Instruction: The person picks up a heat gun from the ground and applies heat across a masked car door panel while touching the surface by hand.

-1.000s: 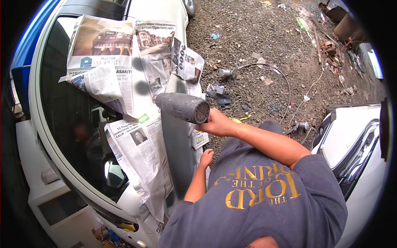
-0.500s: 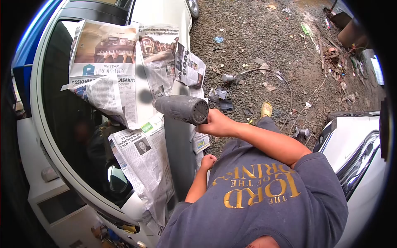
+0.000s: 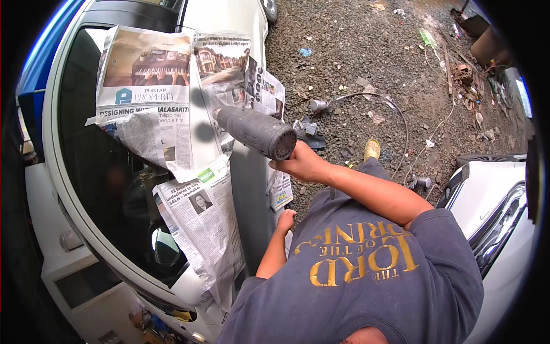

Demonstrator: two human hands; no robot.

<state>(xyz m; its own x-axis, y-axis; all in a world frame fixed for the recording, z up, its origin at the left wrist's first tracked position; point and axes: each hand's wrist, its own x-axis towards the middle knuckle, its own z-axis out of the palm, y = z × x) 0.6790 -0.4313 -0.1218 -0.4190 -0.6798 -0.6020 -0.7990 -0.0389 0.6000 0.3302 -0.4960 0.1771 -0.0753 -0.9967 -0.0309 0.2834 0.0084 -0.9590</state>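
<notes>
My right hand (image 3: 303, 163) is wrapped round the handle of a dark grey heat gun (image 3: 252, 131). Its nozzle points left, over a white car panel (image 3: 197, 155) with blurred grey spots. Newspaper sheets (image 3: 143, 69) cover the panel around the spots and part of the window. Below the heat gun runs a smooth grey strip of bodywork (image 3: 252, 200). Close to that strip's right side, my left hand (image 3: 286, 220) is closed with its fingers curled under. Whatever it may hold is hidden.
A dark car window (image 3: 109, 172) and side mirror (image 3: 164, 246) lie left. On the gravel ground (image 3: 344, 51) are a hose (image 3: 405, 129), scraps and a small metal canister (image 3: 318, 105). Another white car (image 3: 487, 212) stands right. My yellow shoe (image 3: 372, 150) is beside the hose.
The heat gun's nozzle has swung toward the far end of the panel, and the tool now sits more tilted. The loose newspaper flap by the window lies flatter. My left hand has shifted slightly.
</notes>
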